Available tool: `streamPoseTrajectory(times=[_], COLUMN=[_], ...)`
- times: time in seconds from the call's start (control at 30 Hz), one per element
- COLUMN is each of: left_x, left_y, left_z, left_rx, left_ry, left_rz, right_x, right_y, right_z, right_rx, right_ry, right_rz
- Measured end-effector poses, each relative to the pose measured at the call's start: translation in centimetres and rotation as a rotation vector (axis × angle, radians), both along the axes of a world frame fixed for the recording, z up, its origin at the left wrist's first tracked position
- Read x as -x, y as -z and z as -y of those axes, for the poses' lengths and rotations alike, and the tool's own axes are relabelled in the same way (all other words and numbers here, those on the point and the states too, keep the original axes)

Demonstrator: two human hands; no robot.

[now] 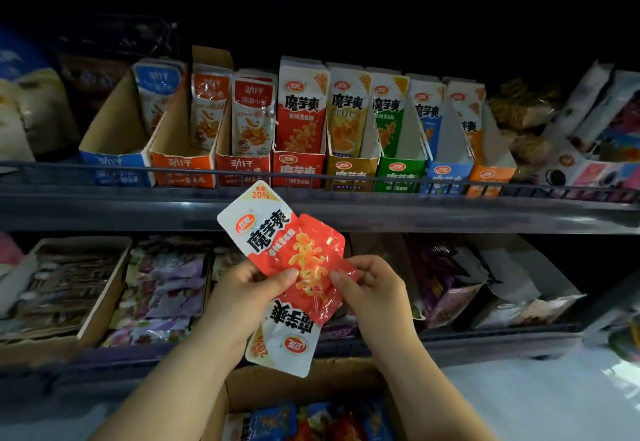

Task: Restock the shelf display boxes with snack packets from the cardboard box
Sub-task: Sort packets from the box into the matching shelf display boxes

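Observation:
I hold two red-and-white snack packets in front of the shelves. The upper packet (277, 233) stands upright and tilted left; the lower packet (287, 340) hangs upside down behind it. My left hand (242, 298) grips both, thumb across the red part. My right hand (374, 285) pinches the upper packet's right edge. The matching red display box (298, 172) sits on the upper shelf just above, with a packet standing in it. The cardboard box (311, 416) lies below my arms with blue and red packets inside.
A row of display boxes lines the upper shelf: blue (117, 172), orange (183, 169), red (242, 169), yellow (350, 174), green (400, 174), blue (446, 177), orange (488, 179). A wire rail (346, 181) runs along their front. The lower shelf holds trays of assorted packets (162, 288).

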State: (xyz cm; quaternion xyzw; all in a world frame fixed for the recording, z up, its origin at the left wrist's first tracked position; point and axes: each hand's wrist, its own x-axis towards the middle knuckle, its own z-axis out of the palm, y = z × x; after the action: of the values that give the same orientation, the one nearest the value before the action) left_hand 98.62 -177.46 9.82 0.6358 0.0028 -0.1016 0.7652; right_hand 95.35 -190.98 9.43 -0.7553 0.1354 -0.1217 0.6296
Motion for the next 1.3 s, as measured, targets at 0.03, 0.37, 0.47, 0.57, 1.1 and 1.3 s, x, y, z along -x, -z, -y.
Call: streamPoseTrajectory(times=[0.03,0.37,0.47,0.57,1.1,1.3], left_x=[0.0,-0.8,-1.2,-1.4,-0.4,-0.8], left_y=[0.0,1.0,0.9,0.9,0.9,1.2], left_z=[-0.1,-0.6,-1.4,-2.1,-0.9,-0.7], left_rx=[0.011,-0.022,-0.050,-0.069,0.381,0.170], left_ry=[0.006,0.147,0.264,0.350,0.166,0.047], left_rz=[0.003,-0.007,-0.045,-0.116,-0.147,-0.018], right_x=[0.0,-0.2,-0.2,0.2,-0.6,-0.2], right_y=[0.2,0.6,0.1,-0.4,1.8,1.9], right_z=[-0.1,1.4,2.5,3.3,1.6,0.4], right_rx=[0.010,-0.191,-0.279,-0.381,-0.437,-0.076], right_ry=[0.006,0.069,0.008,-0.117,0.323,0.179], right_rz=[0.001,-0.024,0.001,-0.057,0.001,0.003])
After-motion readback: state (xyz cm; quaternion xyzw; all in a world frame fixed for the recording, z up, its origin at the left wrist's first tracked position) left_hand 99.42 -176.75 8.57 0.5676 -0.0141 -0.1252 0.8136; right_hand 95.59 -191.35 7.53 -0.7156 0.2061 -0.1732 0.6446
